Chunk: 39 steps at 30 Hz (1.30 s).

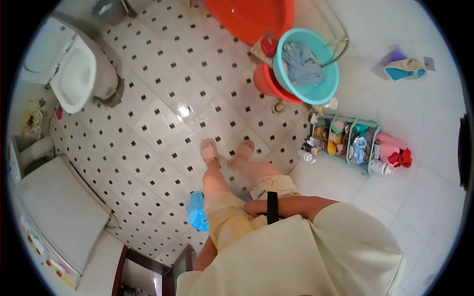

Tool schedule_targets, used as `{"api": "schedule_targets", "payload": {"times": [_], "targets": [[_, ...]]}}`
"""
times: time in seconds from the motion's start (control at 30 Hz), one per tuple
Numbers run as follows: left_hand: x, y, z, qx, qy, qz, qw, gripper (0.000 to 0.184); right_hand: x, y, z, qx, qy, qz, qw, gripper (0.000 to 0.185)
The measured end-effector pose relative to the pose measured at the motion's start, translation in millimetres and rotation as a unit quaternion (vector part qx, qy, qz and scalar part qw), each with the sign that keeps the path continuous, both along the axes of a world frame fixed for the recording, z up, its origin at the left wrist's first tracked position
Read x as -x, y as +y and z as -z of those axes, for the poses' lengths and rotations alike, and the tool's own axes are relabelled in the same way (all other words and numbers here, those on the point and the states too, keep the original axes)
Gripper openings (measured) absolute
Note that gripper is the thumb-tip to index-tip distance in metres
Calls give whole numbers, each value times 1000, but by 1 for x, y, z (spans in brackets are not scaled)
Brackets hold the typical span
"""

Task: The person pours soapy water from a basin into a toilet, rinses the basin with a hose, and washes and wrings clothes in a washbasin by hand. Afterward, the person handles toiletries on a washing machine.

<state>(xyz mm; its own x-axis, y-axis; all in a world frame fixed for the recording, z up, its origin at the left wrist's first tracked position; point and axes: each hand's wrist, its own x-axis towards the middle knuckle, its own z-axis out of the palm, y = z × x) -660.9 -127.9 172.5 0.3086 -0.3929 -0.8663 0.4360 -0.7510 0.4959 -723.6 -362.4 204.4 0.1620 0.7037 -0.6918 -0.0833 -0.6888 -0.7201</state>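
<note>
My right hand (pixel 253 208) is at the front of my yellow shorts (pixel 227 224), with the fingers hidden against the fabric. A black strap (pixel 272 207) crosses in front of that forearm. Of my left arm (pixel 206 254) only a part shows, low beside my shirt (pixel 256 256); the hand itself is hidden. A blue dotted plastic item (pixel 197 212) stands on the floor left of my legs. Pink slippers (pixel 209 148) are on my feet. Ahead to the right, a turquoise basin (pixel 332 79) with grey-blue cloth (pixel 301 64) in it rests over a red bucket (pixel 266 81).
A large red tub (pixel 256 19) lies at the back. On the right stands a rack (pixel 368 148) of bottles and packets. Left are a toilet (pixel 74 79) and a white washing machine (pixel 64 212). A shiny patch (pixel 184 111) marks the tiled floor (pixel 163 93).
</note>
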Motion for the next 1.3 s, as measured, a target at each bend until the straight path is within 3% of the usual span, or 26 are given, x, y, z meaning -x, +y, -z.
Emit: {"api": "schedule_targets", "payload": {"times": [0.1,0.2,0.3,0.4,0.47,0.5,0.53,0.57,0.6,0.63,0.7,0.77,0.87,0.97,1.07,1.17,1.3], "targets": [[-13,-8,-17,5,-5,-33,999,33,-10,-13,-15,18,-44,159,986,22],[-4,11,-45,17,-12,-10,1000,31,-42,-35,-39,31,-56,206,976,19],[8,52,-73,21,-38,144,989,30,-75,-67,-74,36,-92,254,962,15],[12,87,-105,0,-89,326,941,29,-102,-111,-109,30,-143,276,950,12],[9,100,-124,-55,-94,246,963,29,-114,-143,-132,23,-165,299,940,10],[4,99,-131,-78,-22,8,997,25,-101,-180,-62,127,-100,363,918,18],[-1,98,-137,-77,12,-249,965,21,-119,-182,-134,113,-58,472,872,13],[-12,96,-141,-55,65,-475,876,19,-106,-204,-111,54,-109,606,786,10],[-22,94,-141,-36,66,-483,873,19,-106,-235,-93,40,-115,565,816,9],[-34,94,-139,-17,68,-484,872,21,-99,-254,-85,-38,-36,638,768,7],[-54,87,-146,18,58,-502,863,17,-91,-284,-82,-43,-188,520,832,3],[-69,66,-162,50,38,-539,840,15,-108,-283,-95,36,-218,461,859,3],[-79,58,-175,79,9,-497,864,16,-153,-255,-111,124,-108,498,851,3],[-74,58,-166,53,-2,-495,867,17,-189,-235,-125,128,-75,500,853,4],[-64,59,-168,19,32,-571,820,18,-216,-225,-131,114,-61,485,865,4],[-44,58,-143,-18,15,-586,810,19,-243,-226,-130,95,-56,456,883,4],[-15,19,-152,-1,7,-660,751,18,-270,-241,-126,79,-50,410,907,4]]}}
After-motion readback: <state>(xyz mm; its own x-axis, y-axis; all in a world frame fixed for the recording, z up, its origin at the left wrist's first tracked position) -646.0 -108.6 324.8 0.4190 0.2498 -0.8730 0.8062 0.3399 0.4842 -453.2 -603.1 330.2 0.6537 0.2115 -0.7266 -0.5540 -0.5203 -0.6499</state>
